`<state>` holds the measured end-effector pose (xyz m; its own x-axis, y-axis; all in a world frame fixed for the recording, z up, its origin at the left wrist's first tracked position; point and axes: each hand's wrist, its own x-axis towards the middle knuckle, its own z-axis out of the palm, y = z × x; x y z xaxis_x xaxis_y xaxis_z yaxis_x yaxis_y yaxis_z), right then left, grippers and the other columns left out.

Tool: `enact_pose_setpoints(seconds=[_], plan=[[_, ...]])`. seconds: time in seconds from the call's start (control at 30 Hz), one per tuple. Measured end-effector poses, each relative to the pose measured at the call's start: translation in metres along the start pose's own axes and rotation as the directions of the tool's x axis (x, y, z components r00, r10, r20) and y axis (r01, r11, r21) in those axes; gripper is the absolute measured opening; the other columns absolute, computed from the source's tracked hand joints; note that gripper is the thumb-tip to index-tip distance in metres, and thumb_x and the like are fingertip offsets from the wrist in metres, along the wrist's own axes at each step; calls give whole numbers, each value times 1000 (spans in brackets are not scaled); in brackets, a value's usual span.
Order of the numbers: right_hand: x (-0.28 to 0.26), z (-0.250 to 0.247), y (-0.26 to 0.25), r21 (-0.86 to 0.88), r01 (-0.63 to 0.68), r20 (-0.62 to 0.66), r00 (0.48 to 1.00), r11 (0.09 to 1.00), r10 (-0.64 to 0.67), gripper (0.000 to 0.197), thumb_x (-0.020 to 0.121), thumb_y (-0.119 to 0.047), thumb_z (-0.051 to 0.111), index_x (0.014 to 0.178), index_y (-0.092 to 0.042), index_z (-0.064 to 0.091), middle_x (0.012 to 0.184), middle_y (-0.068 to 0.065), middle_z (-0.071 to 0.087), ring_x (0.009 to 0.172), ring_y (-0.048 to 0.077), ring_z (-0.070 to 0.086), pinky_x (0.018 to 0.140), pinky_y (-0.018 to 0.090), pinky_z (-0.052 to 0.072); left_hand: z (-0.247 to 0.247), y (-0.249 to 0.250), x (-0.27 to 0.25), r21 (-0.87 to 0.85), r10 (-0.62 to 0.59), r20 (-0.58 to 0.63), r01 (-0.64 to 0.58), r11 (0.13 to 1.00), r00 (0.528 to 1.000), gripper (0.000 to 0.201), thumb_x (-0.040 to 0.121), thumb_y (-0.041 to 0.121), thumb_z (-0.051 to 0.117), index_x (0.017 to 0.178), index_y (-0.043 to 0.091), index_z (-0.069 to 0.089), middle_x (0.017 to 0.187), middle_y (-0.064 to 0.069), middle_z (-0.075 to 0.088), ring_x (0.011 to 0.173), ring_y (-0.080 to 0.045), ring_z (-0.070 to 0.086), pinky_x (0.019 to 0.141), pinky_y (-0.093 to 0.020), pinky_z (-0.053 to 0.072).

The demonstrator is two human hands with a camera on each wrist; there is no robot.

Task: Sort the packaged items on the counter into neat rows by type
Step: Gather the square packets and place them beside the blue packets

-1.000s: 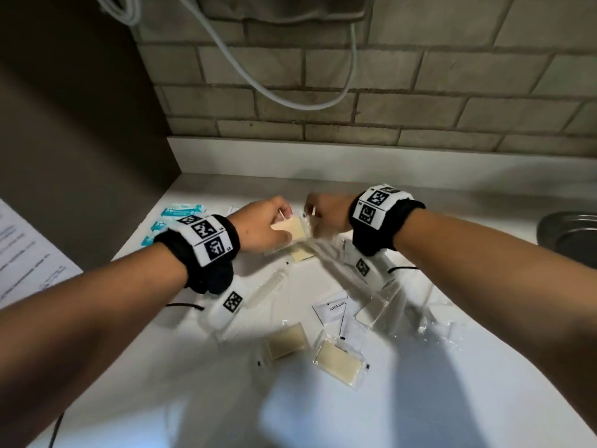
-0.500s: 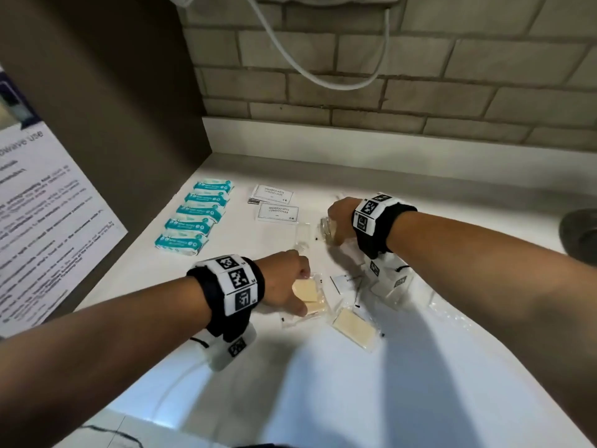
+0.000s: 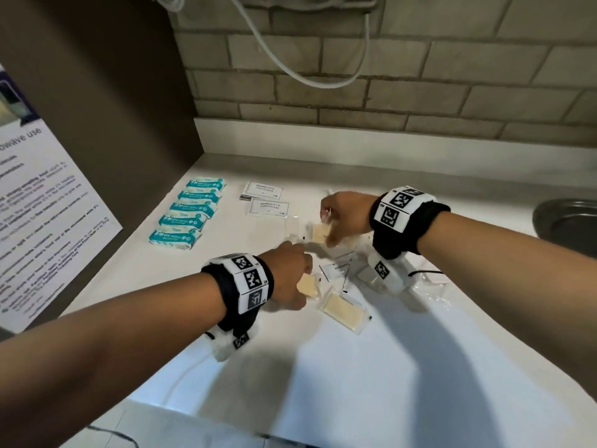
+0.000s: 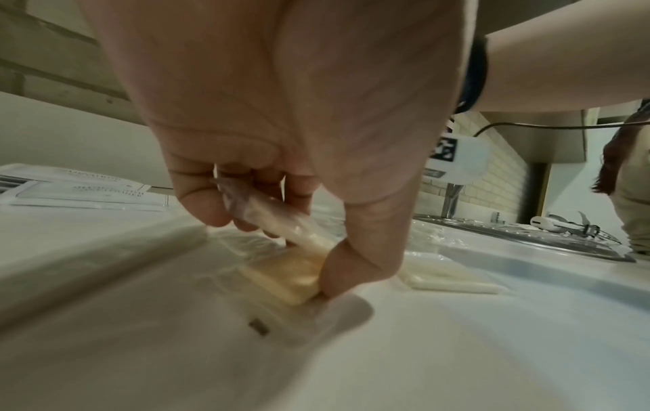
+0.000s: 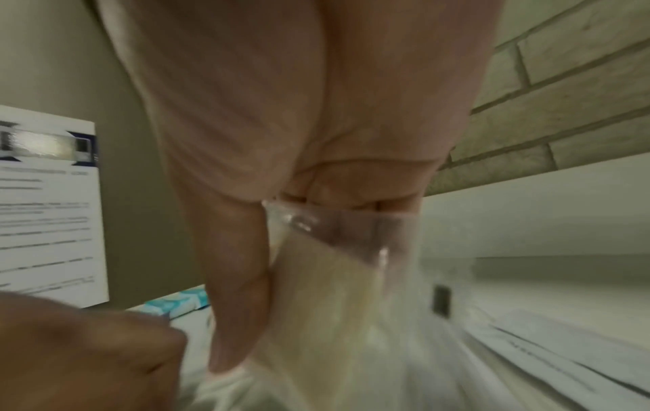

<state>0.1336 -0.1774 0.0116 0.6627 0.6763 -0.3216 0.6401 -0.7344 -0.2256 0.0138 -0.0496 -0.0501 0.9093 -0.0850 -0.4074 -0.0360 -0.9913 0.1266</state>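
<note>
On the white counter (image 3: 355, 367) my left hand (image 3: 292, 276) pinches a clear packet with a cream soap bar (image 4: 281, 274), thumb and fingers on it, low at the surface. My right hand (image 3: 339, 218) pinches another clear soap packet (image 3: 319, 234) (image 5: 327, 278) just above the counter, behind the left hand. A third soap packet (image 3: 342, 310) lies loose in front of both hands. A small white sachet (image 3: 336, 270) lies between the hands. Several teal packets (image 3: 190, 211) form a row at the left. Two white shampoo sachets (image 3: 268, 208) lie behind.
A dark side panel with a printed notice (image 3: 38, 221) walls the left. A brick wall (image 3: 387, 92) with a hanging white cable (image 3: 290, 59) stands behind. A metal sink (image 3: 568, 221) sits at the right edge. Crumpled clear wrappers (image 3: 433, 286) lie under my right wrist.
My left hand stays low on its soap packet at the front. My right hand has moved slightly forward with its soap packet. The view has shifted a little.
</note>
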Motion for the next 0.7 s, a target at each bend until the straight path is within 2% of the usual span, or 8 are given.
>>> enact_pose_setpoints(seconds=[0.07,0.2,0.27,0.33,0.43,0.53,0.63,0.7], plan=[[-21,5,-4,-62,-6,77,997,998,10,49,71,-37,81,113,-21,60,103,-7,57,96,16,56,81,28,48,-1,-1,1,-22,-40,-7,40,999,999,56,58,44,70,107,28,50,109,3,41,105,-21,48,84,-37,51],[-55,27,-11,2,-5,298,954,1000,4,33,69,-35,84,89,-25,59,76,-18,54,76,8,56,59,18,37,-3,-9,1,-100,-104,-74,96,990,992,44,58,43,65,88,34,34,98,3,44,89,-18,48,68,-31,43],[-65,43,-13,1,11,315,949,1000,-11,33,70,-30,84,84,-28,54,71,-19,51,73,8,53,54,15,33,-6,-11,-3,-157,-117,-109,99,983,987,40,62,40,65,85,34,33,95,2,54,81,-19,54,61,-29,41],[-74,59,-17,-31,21,262,965,999,-12,35,70,-23,81,89,-27,52,73,-17,49,79,10,52,53,14,33,-7,-9,-6,-181,-110,-130,86,980,985,36,67,35,66,86,31,35,87,2,58,74,-20,57,59,-30,46],[-83,74,-21,-138,37,149,989,990,-16,42,65,-22,76,101,-18,54,93,-7,54,85,16,57,58,21,48,-14,-3,-9,-216,-84,-165,47,975,983,38,77,35,69,100,29,40,91,-1,62,82,-24,59,71,-35,50],[-90,76,-24,-219,50,120,993,974,-24,41,71,-22,68,107,-16,51,98,-2,51,81,16,53,54,20,42,-20,2,-12,-297,-63,-119,25,954,991,54,85,43,67,126,22,38,104,-6,64,94,-25,61,81,-34,48],[-92,81,-24,-108,-17,81,996,994,26,43,69,-22,68,107,-17,50,95,-3,60,84,18,60,66,27,53,-21,7,-14,-375,-87,-60,58,925,994,74,88,45,64,144,19,24,108,-6,58,96,-24,56,78,-29,41],[-91,84,-25,-37,-46,86,995,998,49,51,66,-20,74,112,-17,51,99,-3,62,87,18,62,73,29,55,-18,9,-15,-401,-107,-36,84,912,994,89,86,50,63,151,17,12,124,-11,56,107,-26,55,85,-30,41]])
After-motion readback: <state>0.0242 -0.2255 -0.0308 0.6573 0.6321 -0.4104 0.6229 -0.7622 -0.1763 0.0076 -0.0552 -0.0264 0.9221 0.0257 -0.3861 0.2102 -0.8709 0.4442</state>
